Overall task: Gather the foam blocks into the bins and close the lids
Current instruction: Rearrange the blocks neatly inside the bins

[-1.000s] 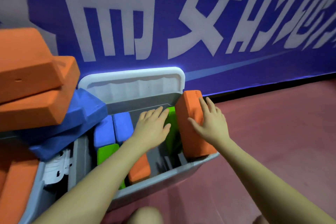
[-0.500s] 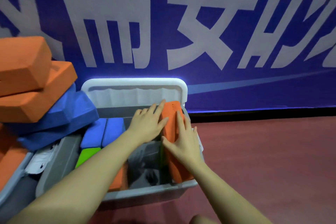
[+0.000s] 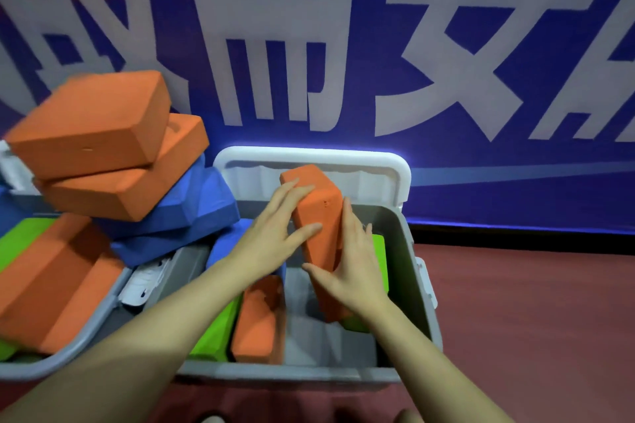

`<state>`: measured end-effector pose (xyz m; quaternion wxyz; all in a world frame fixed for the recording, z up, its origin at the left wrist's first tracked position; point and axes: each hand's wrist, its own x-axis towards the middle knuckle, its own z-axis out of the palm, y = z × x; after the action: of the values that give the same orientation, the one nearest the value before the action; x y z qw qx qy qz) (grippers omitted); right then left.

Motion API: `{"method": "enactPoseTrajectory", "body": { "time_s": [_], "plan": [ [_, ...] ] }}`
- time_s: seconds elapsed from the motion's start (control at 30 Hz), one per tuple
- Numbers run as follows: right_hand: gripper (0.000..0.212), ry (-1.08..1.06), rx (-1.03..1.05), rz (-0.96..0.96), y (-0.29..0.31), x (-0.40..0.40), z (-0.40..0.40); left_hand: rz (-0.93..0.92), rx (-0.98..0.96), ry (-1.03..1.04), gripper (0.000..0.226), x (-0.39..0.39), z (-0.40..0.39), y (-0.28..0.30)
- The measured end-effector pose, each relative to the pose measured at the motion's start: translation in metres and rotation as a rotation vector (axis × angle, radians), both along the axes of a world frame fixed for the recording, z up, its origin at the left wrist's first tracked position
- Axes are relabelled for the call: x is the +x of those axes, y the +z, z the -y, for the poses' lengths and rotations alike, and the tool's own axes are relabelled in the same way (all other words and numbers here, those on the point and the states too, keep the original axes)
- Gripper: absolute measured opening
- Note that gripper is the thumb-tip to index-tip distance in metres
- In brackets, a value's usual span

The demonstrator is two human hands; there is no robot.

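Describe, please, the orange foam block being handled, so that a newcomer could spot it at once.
Find the grey bin with the white lid raised against the blue banner. Inside it, one orange block stands on end, tilted, between the left hand and right hand. The other orange blocks there lie low or sit piled on the neighbouring bin.

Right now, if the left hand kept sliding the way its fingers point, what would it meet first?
The left hand already lies flat on the upright orange foam block. Past it, probably the raised white bin lid, though depth is unclear.
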<state>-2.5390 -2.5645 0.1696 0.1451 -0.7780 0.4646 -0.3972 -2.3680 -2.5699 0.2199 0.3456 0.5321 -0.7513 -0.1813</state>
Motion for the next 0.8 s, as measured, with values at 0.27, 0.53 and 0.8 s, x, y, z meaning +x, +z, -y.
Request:
{"method": "enactPoseTrajectory", "body": {
  "time_s": [0.27,0.53,0.8],
  "plan": [
    [0.090,0.056,0.164,-0.068,-0.038,-0.003,0.013,0.265,-0.016,-0.103,0.052,0.017,0.005,-0.056],
    [0.066,-0.026,0.248,-0.101,-0.086,-0.005,0.028,0.509,-0.046,-0.168,0.060,0.009,0.028,-0.101],
    [0.066,-0.096,0.237,-0.508,-0.125,-0.039,0.040,0.691,0.259,-0.068,0.087,0.002,0.048,-0.160]
  ]
}}
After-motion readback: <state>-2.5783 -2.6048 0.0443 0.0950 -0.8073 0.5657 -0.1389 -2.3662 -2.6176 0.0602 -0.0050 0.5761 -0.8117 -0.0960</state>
